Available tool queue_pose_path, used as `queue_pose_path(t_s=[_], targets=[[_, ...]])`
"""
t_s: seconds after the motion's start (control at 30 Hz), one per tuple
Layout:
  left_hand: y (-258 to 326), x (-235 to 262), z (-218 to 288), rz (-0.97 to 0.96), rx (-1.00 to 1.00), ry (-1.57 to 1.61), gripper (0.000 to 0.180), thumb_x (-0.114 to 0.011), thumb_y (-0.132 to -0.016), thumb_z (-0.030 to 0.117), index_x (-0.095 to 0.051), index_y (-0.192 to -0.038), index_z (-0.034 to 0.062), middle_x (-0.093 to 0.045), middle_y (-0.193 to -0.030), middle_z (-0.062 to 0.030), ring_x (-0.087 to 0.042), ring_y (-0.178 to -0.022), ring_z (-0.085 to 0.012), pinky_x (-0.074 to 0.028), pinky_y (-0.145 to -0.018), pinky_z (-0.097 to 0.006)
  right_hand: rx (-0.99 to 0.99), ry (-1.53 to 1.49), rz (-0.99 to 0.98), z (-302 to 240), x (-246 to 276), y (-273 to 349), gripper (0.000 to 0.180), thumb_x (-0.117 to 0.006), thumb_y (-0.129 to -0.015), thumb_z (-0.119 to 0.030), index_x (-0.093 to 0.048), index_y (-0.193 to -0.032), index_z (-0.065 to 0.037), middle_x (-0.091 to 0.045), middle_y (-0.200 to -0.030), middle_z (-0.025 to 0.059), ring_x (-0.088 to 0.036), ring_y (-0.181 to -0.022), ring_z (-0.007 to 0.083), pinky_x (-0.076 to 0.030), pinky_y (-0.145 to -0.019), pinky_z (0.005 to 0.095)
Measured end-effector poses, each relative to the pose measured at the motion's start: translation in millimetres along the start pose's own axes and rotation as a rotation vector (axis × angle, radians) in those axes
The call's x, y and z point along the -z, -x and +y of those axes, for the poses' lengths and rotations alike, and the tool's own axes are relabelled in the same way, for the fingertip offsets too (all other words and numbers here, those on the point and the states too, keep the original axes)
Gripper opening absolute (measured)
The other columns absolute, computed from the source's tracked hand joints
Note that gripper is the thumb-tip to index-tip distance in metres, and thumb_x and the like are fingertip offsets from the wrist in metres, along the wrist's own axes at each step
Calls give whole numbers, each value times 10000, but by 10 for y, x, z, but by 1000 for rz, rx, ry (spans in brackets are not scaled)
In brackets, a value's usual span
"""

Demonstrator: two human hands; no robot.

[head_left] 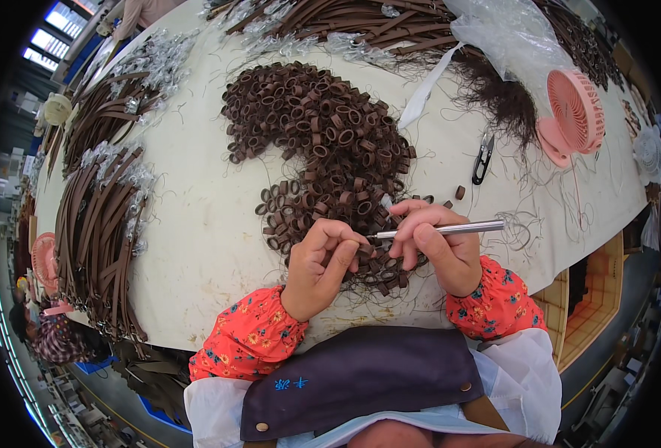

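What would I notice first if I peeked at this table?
Probably the big heap of small brown loops across the middle of the pale table. At its near edge, the right hand holds a thin silver tool, pointing at a loop pinched in the left hand. A pink fan stands far right.

A worker wears red floral sleeves (pixel 250 337) with gathered cuffs, a dark purple apron (pixel 360 377) studded with brass rivets, and white fabric (pixel 521 373) beside the apron.
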State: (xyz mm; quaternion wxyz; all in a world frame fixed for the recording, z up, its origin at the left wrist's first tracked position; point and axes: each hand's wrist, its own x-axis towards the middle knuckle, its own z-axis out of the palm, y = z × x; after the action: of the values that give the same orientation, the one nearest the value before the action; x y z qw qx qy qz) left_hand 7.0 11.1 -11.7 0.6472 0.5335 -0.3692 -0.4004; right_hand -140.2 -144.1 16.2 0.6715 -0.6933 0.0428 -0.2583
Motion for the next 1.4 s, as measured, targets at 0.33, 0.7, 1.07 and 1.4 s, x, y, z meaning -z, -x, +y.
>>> queue_pose_path(t_s=[0.33,0.7,1.07,1.4], targets=[[8,6,-12,-9,17,-31,92,-497,-988,70,-500,-1054,5,-651,-867,-48,-575,-704,-62,-465,-628,-201,208,548,18,72,-175,-41,348,-733,-739,-36,-604,-1056,-95,-649,-832,41,-629,-823,239,-489,-757,335],[5,19,-30,-4,26,-19,72,-461,-1002,75,-462,-1054,24,-642,-917,-73,-552,-727,-67,-451,-641,-199,-118,-159,22,-7,-13,16,246,-437,-1017,-193,-583,-1017,5,-599,-675,19,-637,-710,131,-401,-989,342],[0,0,-16,14,17,-14,76,-475,-998,75,-479,-1039,11,-639,-879,-50,-535,-689,-47,-445,-618,-187,-126,-143,-1,4,-50,24,229,-452,-1012,-189,-587,-1004,-4,-587,-669,12,-628,-699,123,-374,-1015,352],[3,-2,-28,31,12,-13,89,-484,-998,91,-478,-1045,15,-640,-879,-48,-540,-691,-45,-449,-616,-183,-120,-54,42,-2,-65,36,146,-541,-964,-147,-585,-1030,-24,-602,-750,25,-620,-727,129,-433,-909,349]])
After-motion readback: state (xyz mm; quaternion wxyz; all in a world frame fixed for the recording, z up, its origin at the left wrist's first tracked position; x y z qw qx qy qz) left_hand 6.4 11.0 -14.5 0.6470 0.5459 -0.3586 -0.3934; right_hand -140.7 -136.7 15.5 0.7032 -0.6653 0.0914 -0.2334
